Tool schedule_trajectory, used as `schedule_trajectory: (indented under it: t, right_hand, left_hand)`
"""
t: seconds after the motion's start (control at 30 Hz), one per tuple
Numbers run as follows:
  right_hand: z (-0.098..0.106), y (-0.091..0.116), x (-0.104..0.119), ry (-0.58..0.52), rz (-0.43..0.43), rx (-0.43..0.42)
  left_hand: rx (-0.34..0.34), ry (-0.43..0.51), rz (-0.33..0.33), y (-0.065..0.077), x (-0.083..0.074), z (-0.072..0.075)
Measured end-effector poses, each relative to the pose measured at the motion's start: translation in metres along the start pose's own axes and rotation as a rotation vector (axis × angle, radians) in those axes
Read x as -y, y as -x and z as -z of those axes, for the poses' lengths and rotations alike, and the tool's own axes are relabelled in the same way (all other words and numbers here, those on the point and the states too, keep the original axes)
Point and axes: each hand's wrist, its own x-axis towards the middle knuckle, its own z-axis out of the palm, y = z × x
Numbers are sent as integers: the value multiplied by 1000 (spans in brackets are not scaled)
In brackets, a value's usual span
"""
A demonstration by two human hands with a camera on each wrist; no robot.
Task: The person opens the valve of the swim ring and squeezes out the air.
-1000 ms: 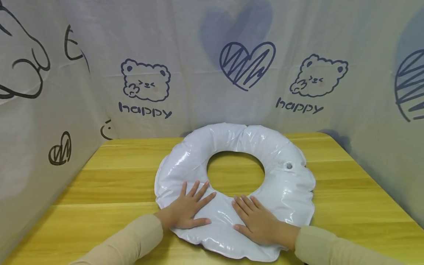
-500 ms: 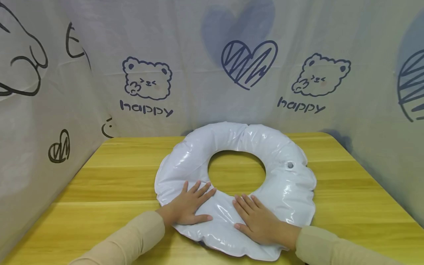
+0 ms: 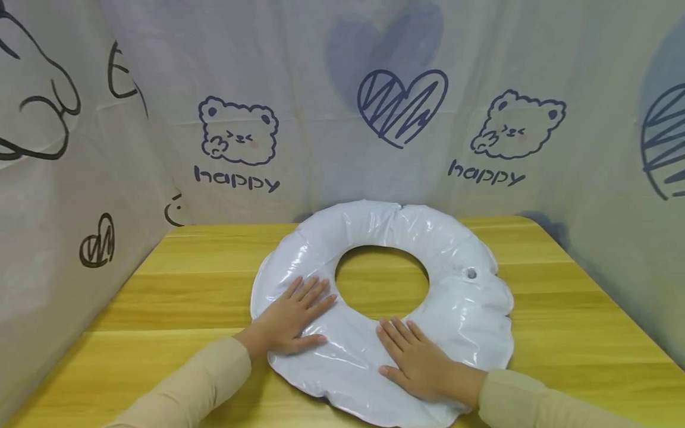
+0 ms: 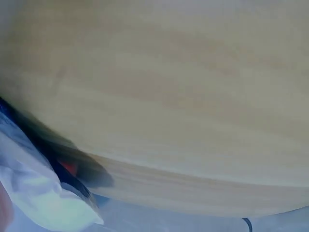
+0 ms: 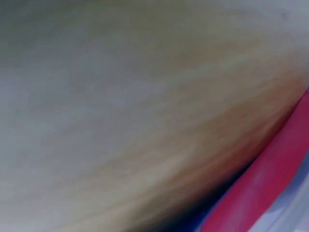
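Note:
A shiny white inflatable swim ring (image 3: 374, 223) lies flat on the wooden table, partly puffed up, with wrinkled seams and a small round valve (image 3: 471, 273) on its right side. My left hand (image 3: 291, 315) rests on the ring's front left part, fingers straight and pointing toward the hole. On the front right part my right hand (image 3: 420, 359) presses palm down, with its fingertips right at the hole's lower rim. In the left wrist view, a white edge of the ring (image 4: 48, 198) shows at the lower left. A red strip (image 5: 265, 179) runs along the right wrist view's lower right.
The yellow wood-grain table (image 3: 176, 285) extends on both sides of the ring. A pale cloth (image 3: 321, 154) printed with bears, hearts and "happy" hangs behind and along the sides. A dark cord-like curve (image 4: 247, 224) shows beyond the table edge in the left wrist view.
My left hand has shifted left and slightly back along the ring, away from the front middle. The right hand stays nearly in place, and the ring's front bulges a little lower in view.

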Motion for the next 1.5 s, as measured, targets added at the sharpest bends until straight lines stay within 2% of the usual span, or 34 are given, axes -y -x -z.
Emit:
schedule_trajectory:
  t: [0.1,0.17,0.37,0.53,0.83,1.0,1.3,1.5]
  right_hand:
    - [0,1,0,-2,-2,3]
    - [0,1,0,1,2,3]
    - [0,0,2,20,13,0]
    - [2,-1,2,57,17,-16]
    - [7,-6,2,90,10,-35]
    - [9,-7,2,115,3,-37]
    - [9,-7,-1,68,9,-3]
    - [8,-1,-19,11,72,-10]
  left_hand:
    - [-1,28,-25,-1,4,1]
    - [26,63,-26,-2,4,0]
    - [91,120,18,-2,6,-11]
    - [114,131,34,-3,8,-17]
    - [137,149,43,-8,13,-15]
    - [122,170,40,-11,13,-13]
    - [136,195,66,-12,8,-13]
    - [202,206,129,-12,-5,-8]
